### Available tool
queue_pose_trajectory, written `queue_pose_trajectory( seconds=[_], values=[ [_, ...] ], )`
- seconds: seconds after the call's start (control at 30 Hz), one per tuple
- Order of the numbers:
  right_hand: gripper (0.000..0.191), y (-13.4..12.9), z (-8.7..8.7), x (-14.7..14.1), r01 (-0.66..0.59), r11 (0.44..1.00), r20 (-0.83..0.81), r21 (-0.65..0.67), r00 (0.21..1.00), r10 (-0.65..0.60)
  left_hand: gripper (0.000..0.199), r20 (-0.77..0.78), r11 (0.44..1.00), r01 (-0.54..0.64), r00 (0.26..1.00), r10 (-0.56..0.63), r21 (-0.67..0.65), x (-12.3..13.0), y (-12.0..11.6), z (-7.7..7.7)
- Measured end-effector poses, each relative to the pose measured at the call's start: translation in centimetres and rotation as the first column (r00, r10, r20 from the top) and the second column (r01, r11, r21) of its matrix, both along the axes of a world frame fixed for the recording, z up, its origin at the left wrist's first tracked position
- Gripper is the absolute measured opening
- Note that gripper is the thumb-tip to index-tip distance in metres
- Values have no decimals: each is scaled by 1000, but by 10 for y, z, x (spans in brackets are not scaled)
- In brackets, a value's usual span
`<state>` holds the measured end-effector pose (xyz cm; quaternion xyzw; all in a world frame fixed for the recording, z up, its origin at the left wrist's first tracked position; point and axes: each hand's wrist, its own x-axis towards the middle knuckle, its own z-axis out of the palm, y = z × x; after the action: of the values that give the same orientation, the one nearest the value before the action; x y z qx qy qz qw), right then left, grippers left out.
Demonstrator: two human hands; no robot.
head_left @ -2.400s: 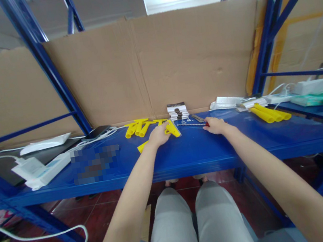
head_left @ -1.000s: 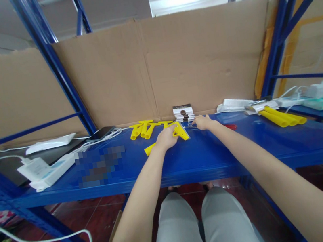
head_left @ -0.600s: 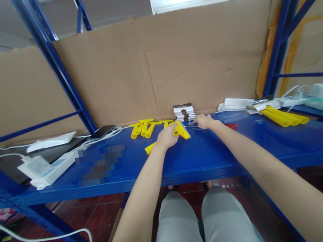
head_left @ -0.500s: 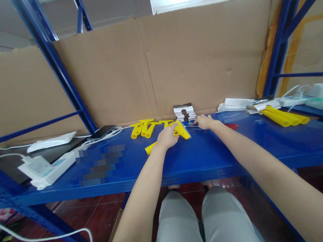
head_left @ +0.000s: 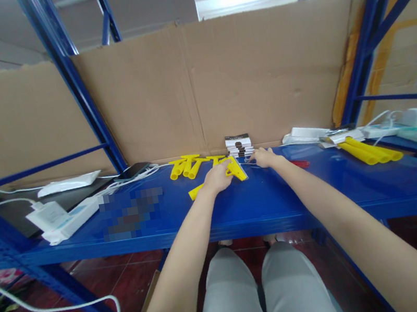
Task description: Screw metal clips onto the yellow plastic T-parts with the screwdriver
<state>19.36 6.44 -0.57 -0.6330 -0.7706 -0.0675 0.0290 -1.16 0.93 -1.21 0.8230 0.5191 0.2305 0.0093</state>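
Blue table (head_left: 255, 204), with a pixelated patch (head_left: 133, 214) on the left – no clue what's under it. Yellow scraper (head_left: 238, 169) mid-table, left hand (head_left: 217, 176) wrapped round it, hiding most of the handle. Right hand (head_left: 265, 157) is just to the right – can't tell if it's pinching anything. Far side, the black-and-white stack (head_left: 239, 146) has print too small to read.
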Motion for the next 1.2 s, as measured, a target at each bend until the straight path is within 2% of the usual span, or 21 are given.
queue_pose_trajectory(
  seconds=[0.13,0.27,0.4,0.67,0.87,1.2],
  values=[
    [38,-4,4,7,3,1000,-3,14,1000,-3,57,-5,1000,-8,1000,8,-1,1,0,0],
    [23,-3,7,18,69,997,-65,-16,995,-70,57,-17,1000,-9,1000,9,-4,1,2,-1],
    [16,0,6,27,117,993,-113,-15,987,-118,55,-18,1000,-16,1000,16,6,1,1,-1],
    [23,5,-5,28,108,994,-146,-1,984,-107,57,-45,1000,-28,999,28,-7,1,-1,1],
    [22,9,-12,34,129,991,-192,-25,972,-132,55,-44,1000,-19,999,18,-10,1,1,-1],
    [21,11,-16,40,107,994,-261,31,961,-95,57,-65,1000,-21,998,20,-13,1,-1,1]
  ],
)
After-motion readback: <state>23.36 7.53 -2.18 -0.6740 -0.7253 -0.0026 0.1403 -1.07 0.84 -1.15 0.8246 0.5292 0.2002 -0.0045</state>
